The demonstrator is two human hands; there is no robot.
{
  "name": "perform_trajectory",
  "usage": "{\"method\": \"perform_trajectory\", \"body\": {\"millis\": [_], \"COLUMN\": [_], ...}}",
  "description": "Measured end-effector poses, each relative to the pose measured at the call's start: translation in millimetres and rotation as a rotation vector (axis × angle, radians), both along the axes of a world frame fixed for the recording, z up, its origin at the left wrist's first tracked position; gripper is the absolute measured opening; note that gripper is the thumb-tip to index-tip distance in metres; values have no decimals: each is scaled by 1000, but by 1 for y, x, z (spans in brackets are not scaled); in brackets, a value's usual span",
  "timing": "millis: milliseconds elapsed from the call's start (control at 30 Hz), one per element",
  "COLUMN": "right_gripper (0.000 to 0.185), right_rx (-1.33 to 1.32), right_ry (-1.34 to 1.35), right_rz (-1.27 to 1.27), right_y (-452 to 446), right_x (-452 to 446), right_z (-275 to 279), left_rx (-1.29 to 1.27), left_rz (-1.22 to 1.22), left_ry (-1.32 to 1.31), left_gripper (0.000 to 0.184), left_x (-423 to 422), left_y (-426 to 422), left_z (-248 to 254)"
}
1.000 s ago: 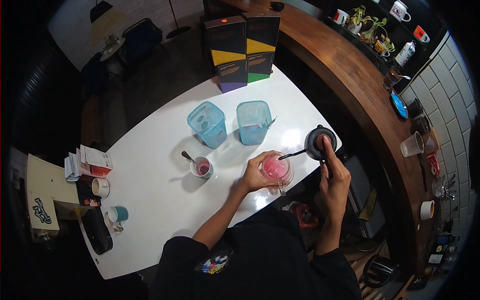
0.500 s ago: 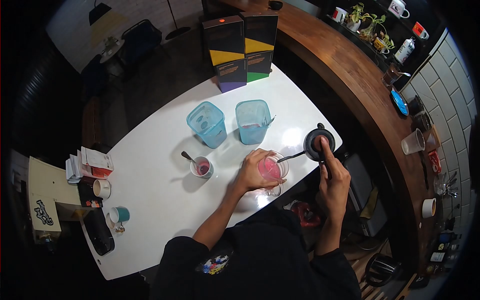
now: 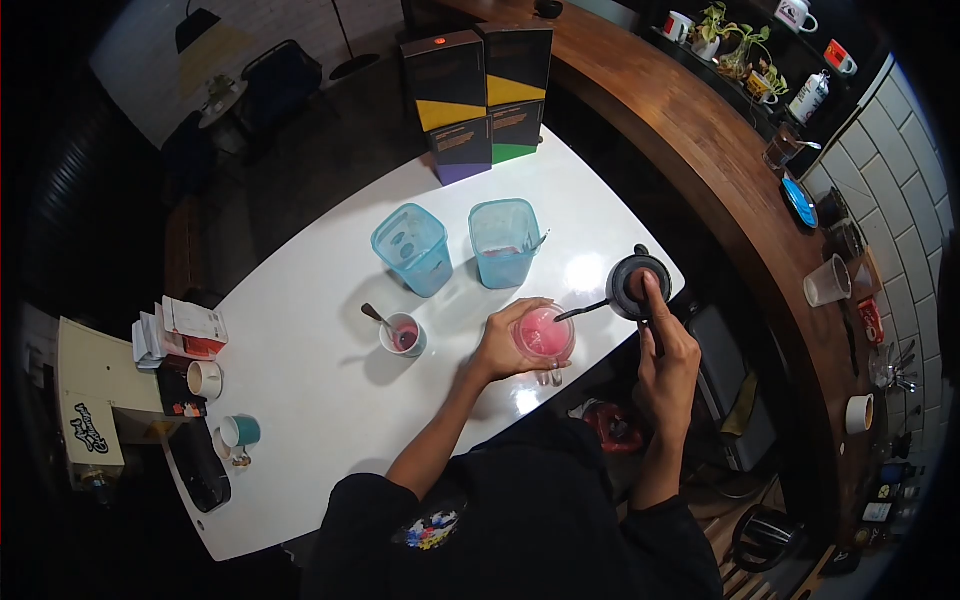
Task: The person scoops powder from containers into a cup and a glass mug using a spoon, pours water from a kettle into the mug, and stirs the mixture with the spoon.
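My left hand [image 3: 503, 345] is wrapped round a clear glass mug [image 3: 551, 378] of cloudy pink liquid [image 3: 545, 332], over the table's near edge. My right hand [image 3: 670, 362] grips a black gooseneck kettle [image 3: 626, 302], one finger stretched onto its lid; the handle is mostly hidden by the hand. The kettle's thin spout reaches left, its tip over the mug's rim. Whether water is flowing I cannot tell. Left of my left hand stands a small cup [image 3: 402, 336] with dark pink residue and a spoon [image 3: 375, 316] leaning in it.
Two translucent blue containers [image 3: 412, 250] [image 3: 504, 245] stand on the white table [image 3: 320, 400] beyond my hands. Black boxes [image 3: 461, 100] are stacked at its far end. Cups [image 3: 240, 430] and papers [image 3: 190, 325] occupy the left side. A wooden counter [image 3: 690, 150] curves along the right.
The glass mug has tipped a little in my left hand, and the pink surface now shows broader and closer to the rim. My right hand and the kettle have barely moved.
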State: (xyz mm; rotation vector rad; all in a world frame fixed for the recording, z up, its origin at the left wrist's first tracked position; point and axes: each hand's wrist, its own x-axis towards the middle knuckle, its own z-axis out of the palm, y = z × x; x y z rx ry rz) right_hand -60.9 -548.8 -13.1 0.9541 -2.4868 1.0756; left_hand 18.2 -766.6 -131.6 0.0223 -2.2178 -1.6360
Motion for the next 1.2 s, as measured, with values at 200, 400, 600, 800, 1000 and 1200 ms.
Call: {"method": "perform_trajectory", "body": {"millis": [200, 400, 600, 800, 1000, 1200], "right_gripper": [82, 81, 81, 80, 79, 80], "right_rx": [-21, 7, 6, 36, -13, -1], "right_ry": [-4, -1, 1, -13, 2, -16], "right_rz": [11, -1, -6, -8, 30, 21], "right_y": [-1, 1, 1, 0, -2, -1], "right_x": [0, -2, 0, 1, 0, 1], "right_z": [1, 1, 2, 1, 1, 0], "left_rx": [323, 288, -71, -381, -54, 272], "left_rz": [-153, -162, -9, 131, 5, -121], "left_ry": [-19, -24, 26, 115, 42, -5], "left_gripper": [79, 77, 78, 79, 82, 83], "left_x": [-1, 0, 3, 2, -1, 0], "left_y": [-5, -8, -5, -4, -5, -3], "left_z": [-15, -13, 5, 16, 8, -6]}}
